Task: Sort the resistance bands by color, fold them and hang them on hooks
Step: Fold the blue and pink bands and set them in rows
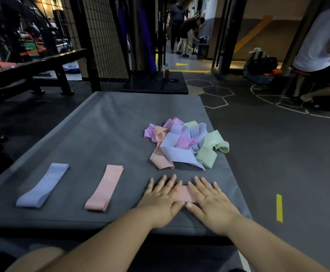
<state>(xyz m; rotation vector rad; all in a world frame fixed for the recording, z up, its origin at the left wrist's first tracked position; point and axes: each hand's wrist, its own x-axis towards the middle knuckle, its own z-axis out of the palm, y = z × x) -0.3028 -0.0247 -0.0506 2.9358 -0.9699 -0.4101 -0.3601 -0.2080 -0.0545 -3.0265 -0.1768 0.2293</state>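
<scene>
Pink band (183,193), on the near side of the tangled pile (185,144), lies pressed under both hands: left hand (163,197) and right hand (212,201) are spread flat with straight fingers, gripping nothing. To the near left of the pile on the grey surface (101,124), a purple band (42,186) and a peach band (105,188) already lie flattened, each apart. The pile is unsorted and no hooks are in view, so I judge the task early.

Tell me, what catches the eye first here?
A tangled pile of pastel bands sits on the right of the grey mat. Nearer, the left hand and right hand press a pink band flat; a purple band and a peach band lie flat to their left.
</scene>
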